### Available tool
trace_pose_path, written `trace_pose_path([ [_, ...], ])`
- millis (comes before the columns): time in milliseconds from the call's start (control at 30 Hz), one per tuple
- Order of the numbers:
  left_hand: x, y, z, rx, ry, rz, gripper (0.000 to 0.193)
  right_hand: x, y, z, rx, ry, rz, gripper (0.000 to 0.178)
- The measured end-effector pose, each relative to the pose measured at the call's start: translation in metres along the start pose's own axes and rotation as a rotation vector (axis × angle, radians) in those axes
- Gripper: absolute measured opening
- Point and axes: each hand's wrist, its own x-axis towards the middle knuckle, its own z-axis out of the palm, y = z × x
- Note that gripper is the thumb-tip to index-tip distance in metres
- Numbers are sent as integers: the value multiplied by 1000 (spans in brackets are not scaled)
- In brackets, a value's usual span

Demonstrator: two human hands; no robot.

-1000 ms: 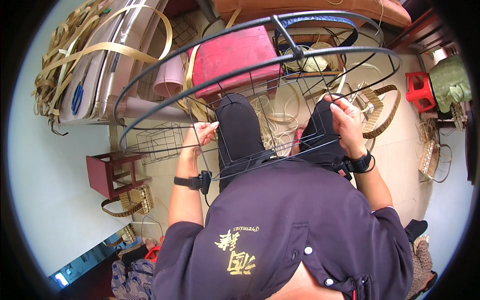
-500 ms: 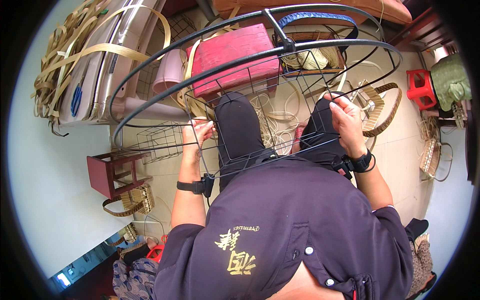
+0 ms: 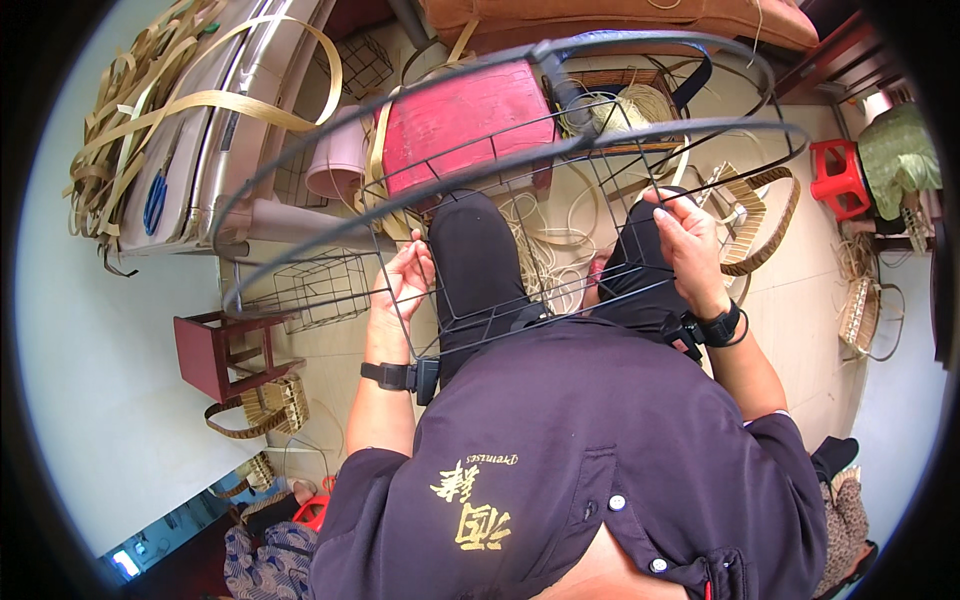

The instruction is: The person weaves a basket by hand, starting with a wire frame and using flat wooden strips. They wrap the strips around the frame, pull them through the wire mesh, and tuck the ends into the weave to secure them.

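Right hand [image 3: 692, 246] pinching wire frame [image 3: 566, 92], left [image 3: 405, 278] curled

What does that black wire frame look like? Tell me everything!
The wire frame looks metal: an open, bare black grid with two thicker hoops joined by a short crossbar. It tilts over the lap, hoops lower at picture left. The right hand pinches it; the left hand is at the opposite side, its grip unclear.

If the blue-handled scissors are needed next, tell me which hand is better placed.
Probably the left hand: the blue-handled scissors lie out on its side. The right hand is farther across and appears to pinch the black wire frame.
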Motion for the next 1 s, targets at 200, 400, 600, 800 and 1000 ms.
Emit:
trace_pose_path([
  [200,-1,-4,23,580,274,238,22,0,0,4,-24,-6,-17,24],
  [400,-5,-3,24,1283,418,448,33,2,0,5,-1,6,11,24],
  [600,-60,-1,69,2105,676,546,21,4,7,1,75,18,37,24],
  [800,-137,-28,179,2306,172,205,12,7,11,-4,124,27,88,25],
  [1000,-110,-67,196,1931,-161,534,12,12,9,0,212,3,102,24],
])
